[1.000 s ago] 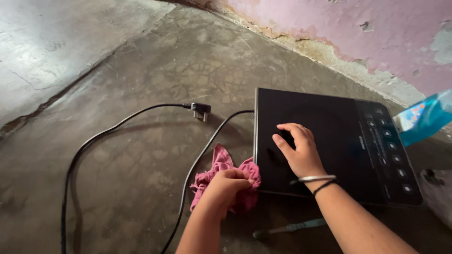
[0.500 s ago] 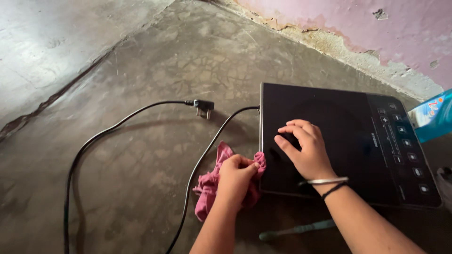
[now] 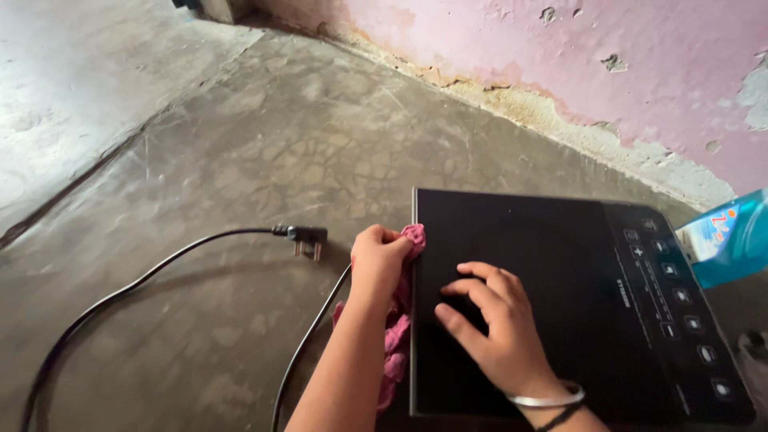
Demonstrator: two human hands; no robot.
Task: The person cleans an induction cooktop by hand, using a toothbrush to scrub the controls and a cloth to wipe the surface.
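Observation:
A flat black induction cooktop (image 3: 560, 264) lies on the concrete floor, its touch panel along the right side. My left hand (image 3: 378, 258) grips a crumpled pink cloth (image 3: 396, 328) and presses it against the cooktop's left edge, near its far corner. My right hand (image 3: 492, 332) rests flat on the glass top with fingers spread, holding nothing. A metal bangle and a dark band sit on that wrist.
The cooktop's black cord (image 3: 144, 280) loops over the floor to the left and ends in an unplugged plug (image 3: 306, 237). A blue plastic packet (image 3: 724, 240) lies at the right edge. A peeling pink wall (image 3: 624, 72) runs behind.
My left hand has slid the pink cloth along the cooktop's left edge from the near corner toward the far corner. My right hand stays pressed on the glass. The view has shifted.

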